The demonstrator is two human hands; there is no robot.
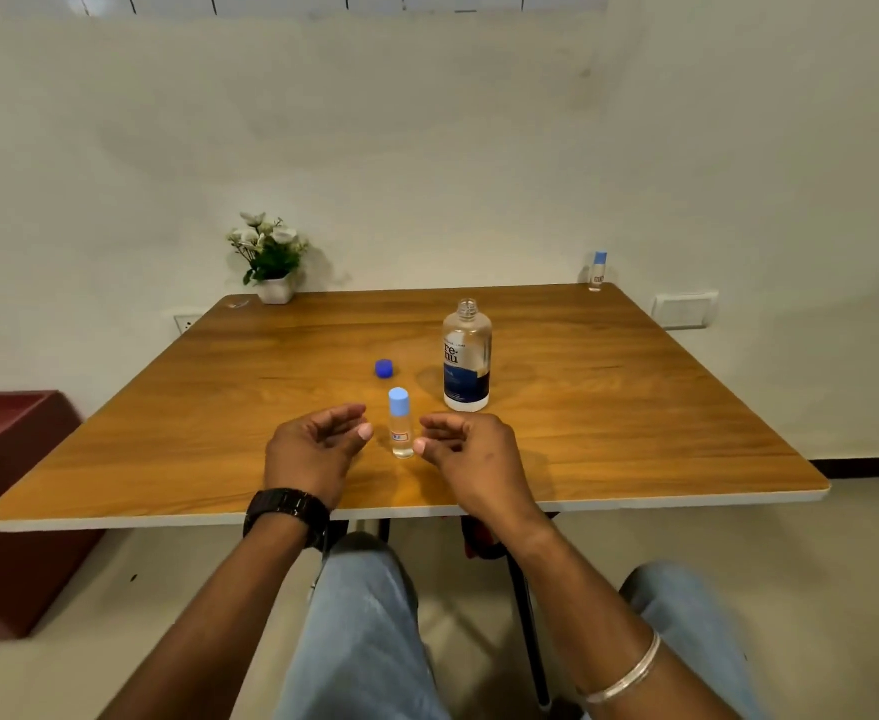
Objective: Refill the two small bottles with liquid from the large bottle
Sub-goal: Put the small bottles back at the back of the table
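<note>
A small clear bottle [401, 426] with a light blue cap stands upright near the front of the wooden table [634, 407]. My left hand [315, 449] hovers just left of it, fingers curled and apart, holding nothing. My right hand [471, 452] is just right of it, thumb tip close to the bottle's base, also holding nothing. The large clear bottle [467, 356] with a dark blue label stands uncapped behind and to the right. Its dark blue cap [384, 368] lies on the table to the left of it. A second small bottle [598, 271], capped, stands at the far right corner.
A white pot of white flowers [271, 259] sits at the table's far left corner by the wall. A dark red seat [6, 485] stands left of the table. My knees in jeans are under the front edge.
</note>
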